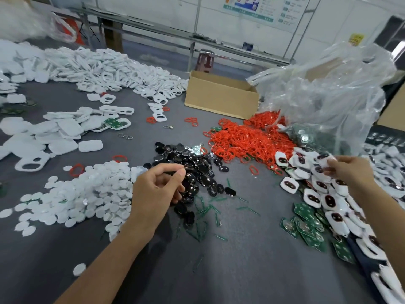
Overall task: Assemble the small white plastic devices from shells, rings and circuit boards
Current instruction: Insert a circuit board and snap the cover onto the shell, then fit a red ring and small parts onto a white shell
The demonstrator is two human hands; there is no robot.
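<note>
Curling over black pieces (198,170), left hand (157,187) grip narrow, hold unclear; right hand (350,170) grip pinches white shell (324,159).

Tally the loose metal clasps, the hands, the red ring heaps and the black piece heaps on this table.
Metal clasps: 2
Hands, left hand and right hand: 2
Red ring heap: 1
Black piece heap: 1
Total: 6
</note>
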